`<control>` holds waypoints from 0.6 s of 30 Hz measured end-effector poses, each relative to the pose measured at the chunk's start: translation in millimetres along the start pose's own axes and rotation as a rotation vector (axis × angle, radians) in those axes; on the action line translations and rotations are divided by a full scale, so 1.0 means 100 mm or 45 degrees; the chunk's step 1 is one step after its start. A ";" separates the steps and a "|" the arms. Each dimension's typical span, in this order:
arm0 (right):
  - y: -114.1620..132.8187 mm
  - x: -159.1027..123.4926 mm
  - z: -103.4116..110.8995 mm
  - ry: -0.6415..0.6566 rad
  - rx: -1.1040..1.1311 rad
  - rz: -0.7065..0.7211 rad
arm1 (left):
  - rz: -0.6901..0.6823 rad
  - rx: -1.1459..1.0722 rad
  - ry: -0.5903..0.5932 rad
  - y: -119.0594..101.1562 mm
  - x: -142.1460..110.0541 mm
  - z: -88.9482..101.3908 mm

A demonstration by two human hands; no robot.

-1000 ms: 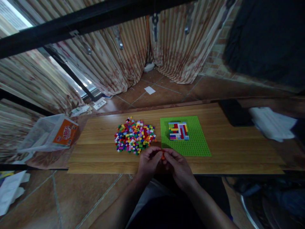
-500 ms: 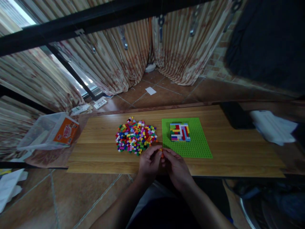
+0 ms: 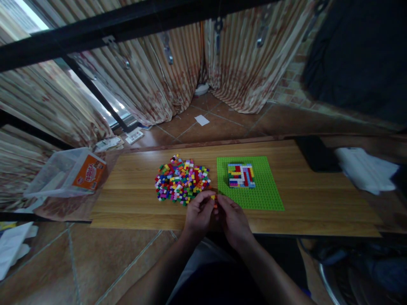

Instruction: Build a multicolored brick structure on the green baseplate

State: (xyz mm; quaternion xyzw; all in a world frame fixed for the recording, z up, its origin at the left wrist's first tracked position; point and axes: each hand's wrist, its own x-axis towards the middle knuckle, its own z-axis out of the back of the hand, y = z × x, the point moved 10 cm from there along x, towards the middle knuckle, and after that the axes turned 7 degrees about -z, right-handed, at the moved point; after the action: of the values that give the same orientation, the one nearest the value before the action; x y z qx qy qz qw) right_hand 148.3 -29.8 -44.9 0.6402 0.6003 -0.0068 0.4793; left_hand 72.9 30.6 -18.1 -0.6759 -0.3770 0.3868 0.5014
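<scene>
Close together at the table's near edge, my left hand (image 3: 199, 214) and my right hand (image 3: 234, 218) pinch small orange and yellow toy bricks (image 3: 215, 201) between their fingertips. The fingers hide part of these bricks, so I cannot tell how they fit together. Just beyond my left hand lies a loose pile of multicoloured bricks (image 3: 181, 180). Past my right hand is a green baseplate (image 3: 267, 195), lying flat. On its upper left part stands a low block of bricks (image 3: 241, 175) in red, white, yellow, blue and purple.
The wooden table (image 3: 318, 199) bears a black flat object (image 3: 316, 153) and white paper-like items (image 3: 365, 169) toward the right. A clear plastic bin (image 3: 59, 173) with an orange label stands off the left end. Curtains (image 3: 181, 72) hang behind a dark rail (image 3: 143, 25).
Yellow shows more clearly between my fingertips, above the orange. Both hands stay in nearly the same place. The view has shifted slightly.
</scene>
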 end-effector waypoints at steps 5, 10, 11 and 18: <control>-0.01 0.04 0.00 -0.036 -0.011 0.050 | 0.010 -0.013 -0.060 0.02 0.02 0.01; -0.01 0.05 -0.01 -0.047 -0.013 0.085 | 0.022 -0.041 -0.161 0.04 0.01 0.03; -0.02 0.05 -0.01 -0.049 -0.010 0.086 | 0.034 -0.051 -0.181 0.05 0.01 0.03; 0.01 0.05 -0.08 0.000 -0.051 0.149 | 0.143 -0.246 -0.258 0.12 -0.02 0.09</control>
State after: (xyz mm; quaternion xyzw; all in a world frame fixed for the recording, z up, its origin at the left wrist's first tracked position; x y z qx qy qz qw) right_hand 146.4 -20.6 -43.2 0.6645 0.5620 0.0332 0.4914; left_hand 65.5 30.1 -31.6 -0.6984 -0.4228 0.4425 0.3711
